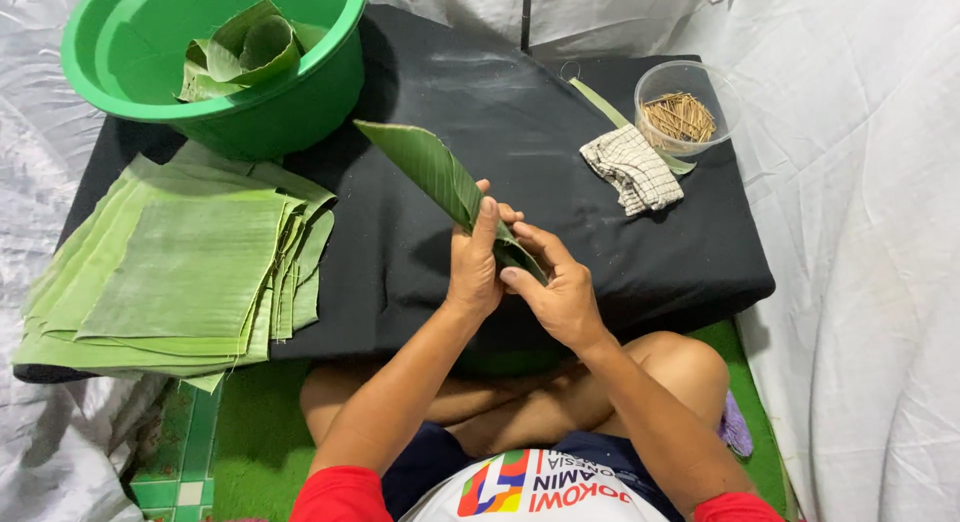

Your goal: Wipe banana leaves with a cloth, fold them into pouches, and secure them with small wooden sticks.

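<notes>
Over black table (620, 272), both hands' grip closed (fingers curled), rolled banana leaf (435, 172)

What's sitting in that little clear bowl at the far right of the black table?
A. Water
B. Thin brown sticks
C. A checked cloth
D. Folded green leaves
B: the clear bowl holds a bundle of thin brown sticks; the checked cloth lies beside it on the table, and the folded leaves sit in the green basin.

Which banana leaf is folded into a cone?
The banana leaf in both hands; the stack of leaves lies flat, those in the green basin are curled.
</notes>
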